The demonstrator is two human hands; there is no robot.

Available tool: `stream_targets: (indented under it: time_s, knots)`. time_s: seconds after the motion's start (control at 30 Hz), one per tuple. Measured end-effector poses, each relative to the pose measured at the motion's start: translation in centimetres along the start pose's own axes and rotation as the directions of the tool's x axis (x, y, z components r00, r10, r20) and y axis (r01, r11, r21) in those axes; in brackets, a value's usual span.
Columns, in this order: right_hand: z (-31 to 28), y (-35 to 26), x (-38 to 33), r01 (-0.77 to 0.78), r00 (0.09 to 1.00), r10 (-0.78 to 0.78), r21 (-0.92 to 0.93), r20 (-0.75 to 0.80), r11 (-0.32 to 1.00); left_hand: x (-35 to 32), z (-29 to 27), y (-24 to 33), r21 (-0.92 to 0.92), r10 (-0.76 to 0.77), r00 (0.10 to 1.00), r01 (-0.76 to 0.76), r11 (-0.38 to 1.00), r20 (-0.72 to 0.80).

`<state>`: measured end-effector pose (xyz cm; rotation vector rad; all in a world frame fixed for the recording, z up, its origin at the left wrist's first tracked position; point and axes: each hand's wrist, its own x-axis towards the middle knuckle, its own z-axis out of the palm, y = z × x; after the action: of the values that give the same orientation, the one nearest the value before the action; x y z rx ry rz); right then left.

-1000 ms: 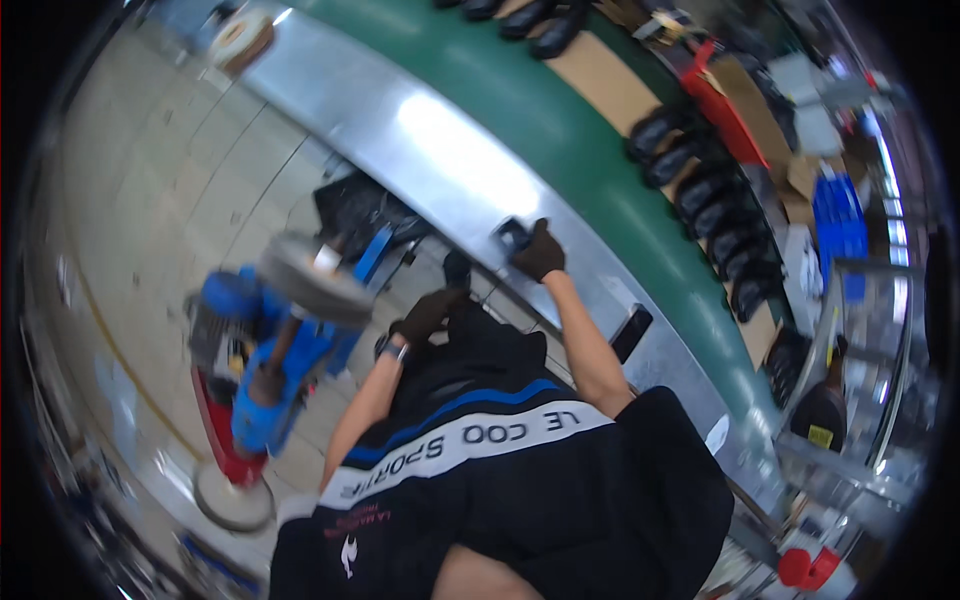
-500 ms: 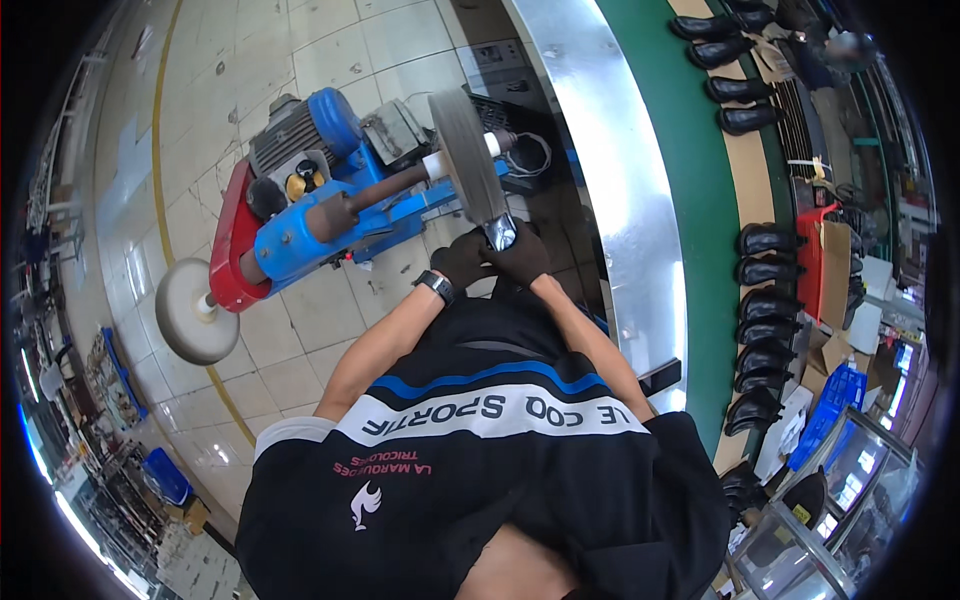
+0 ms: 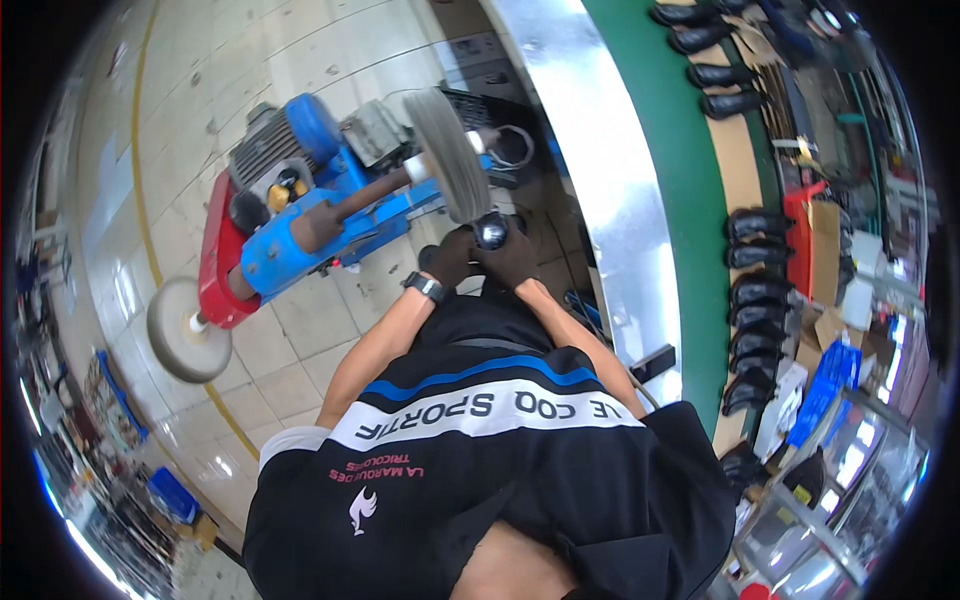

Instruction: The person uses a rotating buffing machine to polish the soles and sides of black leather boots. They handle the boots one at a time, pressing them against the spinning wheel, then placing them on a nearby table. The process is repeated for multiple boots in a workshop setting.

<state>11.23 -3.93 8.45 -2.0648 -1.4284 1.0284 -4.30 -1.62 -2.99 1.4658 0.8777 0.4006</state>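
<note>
Both my hands wear dark gloves and hold a glossy black shoe (image 3: 491, 232) just below the grey buffing wheel (image 3: 447, 155). My right hand (image 3: 514, 258) wraps the shoe from the right. My left hand (image 3: 452, 259) is closed beside it at the left; its fingers are partly hidden. The shoe's rounded, shiny end faces up, and the rest is covered by my gloves. It lies close to the wheel's lower edge; whether they touch, I cannot tell. The wheel sits on the shaft of a blue and red machine (image 3: 290, 250).
A second, pale wheel (image 3: 188, 330) is at the machine's left end. To my right runs a metal ledge (image 3: 620, 200) beside a green belt (image 3: 690, 200). Several black shoes (image 3: 757, 318) stand in a row there. A red bin (image 3: 800, 230) and a blue crate (image 3: 828, 390) lie farther right.
My hands have tilted the shoe, so its rounded end now shows. It has moved slightly left and down. The whole view has shifted a little.
</note>
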Motion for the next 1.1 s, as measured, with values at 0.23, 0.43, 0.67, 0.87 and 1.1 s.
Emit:
stream_targets:
  time_s: [0.23, 0.43, 0.67, 0.87, 1.1]
  knots:
    - [-0.2, 0.3, 0.2, 0.047, 0.987, -0.065, 0.125, 0.145, 0.991, -1.9, -1.5, 8.5, 0.250, 0.191, 0.981, -0.177, 0.952, -0.029]
    - [-3.1, 1.0, 0.2, 0.021, 0.998, -0.022, 0.024, 0.055, 1.000, -1.4, -2.1, 8.6, 0.565, 0.084, 0.984, -0.160, 0.810, 0.160]
    - [-15.6, 12.4, 0.7, -0.281, 0.822, 0.335, 0.183, -0.461, 0.942, -5.1, -5.9, 5.4, -0.424, -0.549, 0.833, 0.524, 0.739, 0.073]
    - [-22.8, 23.9, -6.5, -0.660, 0.518, 0.575, 0.132, -0.633, 0.740, -10.5, -9.3, -7.9, 0.225, -0.368, 0.920, 0.334, 0.915, 0.132]
    - [-26.7, 24.9, -5.4, -0.771, 0.571, 0.735, 0.068, -0.366, 0.633, -7.6, -9.4, 0.3, 0.015, -0.728, 0.671, 0.737, 0.676, -0.140]
